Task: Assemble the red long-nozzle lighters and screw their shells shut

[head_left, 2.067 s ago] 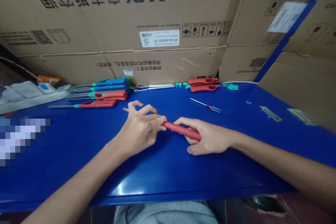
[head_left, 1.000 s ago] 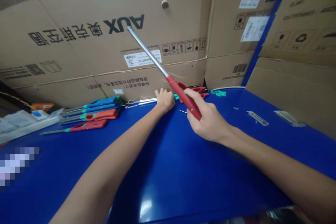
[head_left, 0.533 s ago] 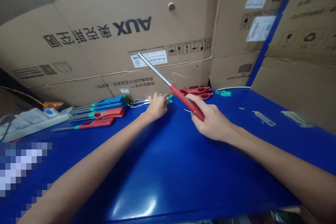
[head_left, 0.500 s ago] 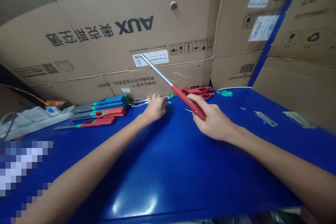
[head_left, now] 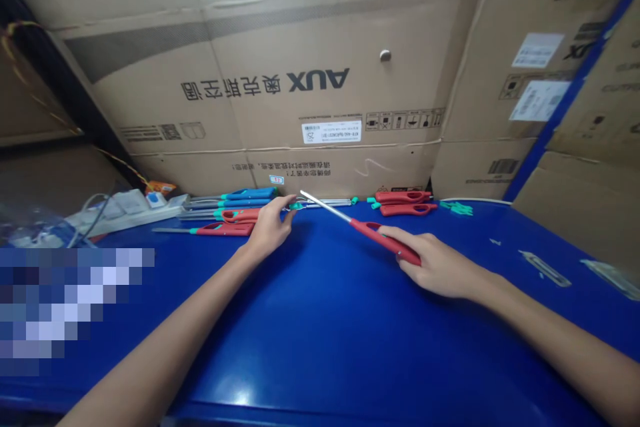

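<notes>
My right hand (head_left: 425, 263) is wrapped round the red handle of a long-nosed lighter (head_left: 385, 240). Its silver tube slants up to the left, the tip close to my left fingers. Between the thumb and fingertips of my left hand (head_left: 273, 223) is a small green piece (head_left: 296, 206), partly hidden. Behind that hand lie several long-nosed lighters with blue handles (head_left: 250, 194) and red handles (head_left: 225, 229), their tubes pointing left. Thin metal rods (head_left: 330, 203) with a green end rest along the back of the table, beyond the held lighter's tip.
Red lighter handles (head_left: 405, 198) lie at the back right, beside a pile of green pieces (head_left: 456, 208). A power strip (head_left: 127, 210) with plugs is at the left. Clear plastic parts (head_left: 545, 268) lie on the right. Cardboard (head_left: 280, 33) stands behind the blue table (head_left: 320, 340).
My left hand has moved left, away from the rods, with the green piece at its fingertips. The lighter in my right hand has lowered and tilted flatter. The view has shifted.
</notes>
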`<state>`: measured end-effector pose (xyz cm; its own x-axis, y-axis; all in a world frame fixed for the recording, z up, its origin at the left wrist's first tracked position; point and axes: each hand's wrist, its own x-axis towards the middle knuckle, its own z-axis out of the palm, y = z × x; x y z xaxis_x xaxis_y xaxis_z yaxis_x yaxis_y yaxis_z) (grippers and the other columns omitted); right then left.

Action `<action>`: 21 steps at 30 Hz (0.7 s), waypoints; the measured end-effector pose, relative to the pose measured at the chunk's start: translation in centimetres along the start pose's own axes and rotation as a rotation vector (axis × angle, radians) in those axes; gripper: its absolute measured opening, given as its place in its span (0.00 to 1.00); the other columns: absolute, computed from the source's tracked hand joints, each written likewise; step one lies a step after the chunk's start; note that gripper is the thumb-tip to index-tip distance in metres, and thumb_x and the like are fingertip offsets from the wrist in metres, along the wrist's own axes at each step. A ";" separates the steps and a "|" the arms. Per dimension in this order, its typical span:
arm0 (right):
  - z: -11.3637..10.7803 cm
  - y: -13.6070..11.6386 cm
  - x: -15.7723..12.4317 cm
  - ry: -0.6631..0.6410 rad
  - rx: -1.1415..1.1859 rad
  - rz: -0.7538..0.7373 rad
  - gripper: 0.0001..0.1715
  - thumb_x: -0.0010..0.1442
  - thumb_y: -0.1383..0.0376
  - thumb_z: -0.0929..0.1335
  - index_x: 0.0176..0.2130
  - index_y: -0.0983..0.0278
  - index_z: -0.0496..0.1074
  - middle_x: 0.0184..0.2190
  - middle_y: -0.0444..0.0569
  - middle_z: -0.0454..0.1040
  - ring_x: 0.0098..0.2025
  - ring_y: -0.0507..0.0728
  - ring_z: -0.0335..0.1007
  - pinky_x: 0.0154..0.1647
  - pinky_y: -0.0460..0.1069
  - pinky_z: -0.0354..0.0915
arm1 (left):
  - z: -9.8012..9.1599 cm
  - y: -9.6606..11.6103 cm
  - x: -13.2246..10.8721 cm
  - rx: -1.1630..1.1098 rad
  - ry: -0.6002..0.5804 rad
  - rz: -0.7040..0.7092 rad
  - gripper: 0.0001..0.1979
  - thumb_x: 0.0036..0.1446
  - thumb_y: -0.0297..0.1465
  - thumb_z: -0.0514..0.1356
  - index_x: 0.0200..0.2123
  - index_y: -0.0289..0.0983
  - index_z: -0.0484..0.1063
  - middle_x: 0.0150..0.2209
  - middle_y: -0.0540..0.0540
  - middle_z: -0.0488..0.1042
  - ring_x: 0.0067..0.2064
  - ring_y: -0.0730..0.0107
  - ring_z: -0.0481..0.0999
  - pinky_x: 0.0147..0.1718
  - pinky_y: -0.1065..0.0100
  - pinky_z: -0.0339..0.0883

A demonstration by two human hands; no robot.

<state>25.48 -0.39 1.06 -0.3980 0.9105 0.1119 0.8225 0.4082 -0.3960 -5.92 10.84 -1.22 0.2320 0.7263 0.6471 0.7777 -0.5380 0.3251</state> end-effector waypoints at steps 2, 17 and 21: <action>-0.1 -0.1 0.0 -0.026 -0.038 0.007 0.35 0.58 0.69 0.61 0.64 0.55 0.58 0.34 0.46 0.76 0.30 0.54 0.70 0.31 0.47 0.61 | -0.3 -0.2 0.1 -0.020 0.041 0.014 0.14 0.57 0.28 0.56 0.46 0.35 0.75 0.44 0.42 0.79 0.43 0.62 0.78 0.43 0.65 0.72; 0.7 0.1 0.2 -0.079 -0.124 -0.016 0.38 0.57 0.69 0.62 0.65 0.52 0.57 0.54 0.48 0.73 0.48 0.61 0.73 0.46 0.52 0.66 | -1.0 0.2 -0.2 0.002 -0.056 0.259 0.08 0.59 0.28 0.56 0.39 0.37 0.74 0.41 0.44 0.80 0.42 0.64 0.78 0.44 0.64 0.71; 0.8 0.0 0.2 -0.084 -0.151 -0.039 0.38 0.58 0.69 0.62 0.65 0.53 0.57 0.51 0.50 0.75 0.45 0.60 0.75 0.42 0.51 0.66 | -1.1 0.3 -0.1 0.054 -0.119 0.322 0.09 0.58 0.27 0.56 0.41 0.37 0.74 0.41 0.43 0.80 0.42 0.60 0.78 0.44 0.59 0.68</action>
<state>25.09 -0.29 0.36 -0.4578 0.8879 0.0457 0.8552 0.4539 -0.2503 -6.35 10.13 -0.50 0.5347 0.5696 0.6243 0.6828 -0.7264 0.0780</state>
